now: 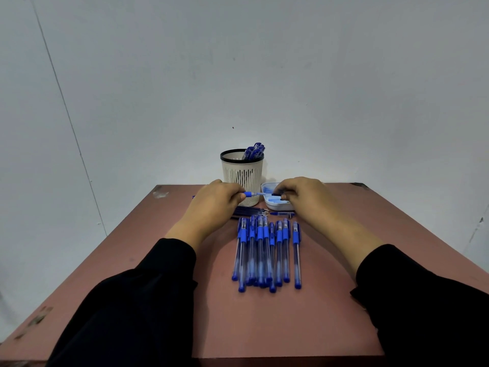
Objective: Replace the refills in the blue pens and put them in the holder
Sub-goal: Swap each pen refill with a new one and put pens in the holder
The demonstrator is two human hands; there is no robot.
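Here both hands, left (211, 205) and right (304, 194), pinched 1 pen (255, 194) above the tray (277, 206); a slip could have dropped it among the unfinished pens (267, 250).

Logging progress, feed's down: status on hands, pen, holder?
Left hand and right hand both gripping one pen, mid-air. Holder already has pens. Row of pens waiting. Nothing blocking.
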